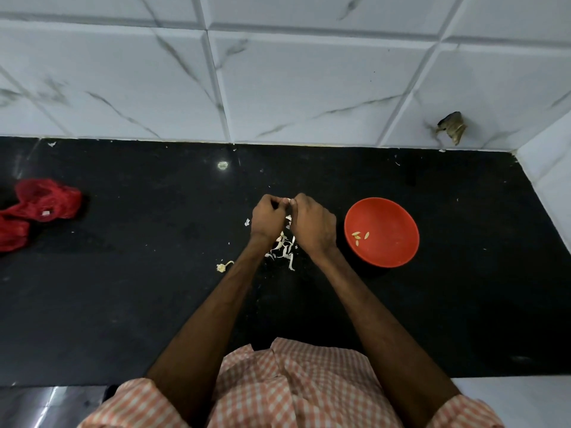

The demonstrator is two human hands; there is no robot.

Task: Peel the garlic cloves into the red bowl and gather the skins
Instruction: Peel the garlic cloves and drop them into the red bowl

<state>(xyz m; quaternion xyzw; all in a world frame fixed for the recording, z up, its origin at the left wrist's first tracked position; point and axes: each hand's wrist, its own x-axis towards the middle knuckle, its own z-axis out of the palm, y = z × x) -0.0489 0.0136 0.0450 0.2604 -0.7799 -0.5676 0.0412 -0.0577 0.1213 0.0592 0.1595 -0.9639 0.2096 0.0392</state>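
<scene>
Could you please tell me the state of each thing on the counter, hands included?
Garlic clove: pinched from both sides, mostly hidden.
Left hand: pinching the clove.
Right hand: pinching the same clove.
Red bowl: upright, holding a few peeled cloves.
Skins: loose, scattered beneath the hands.
Garlic stem: lying apart, left of the skins.
Red mesh bag: crumpled, far left.

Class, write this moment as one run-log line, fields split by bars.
step: peeling | left hand, right hand: pinching garlic clove | red bowl: peeled cloves inside | skins: on counter under hands
</scene>
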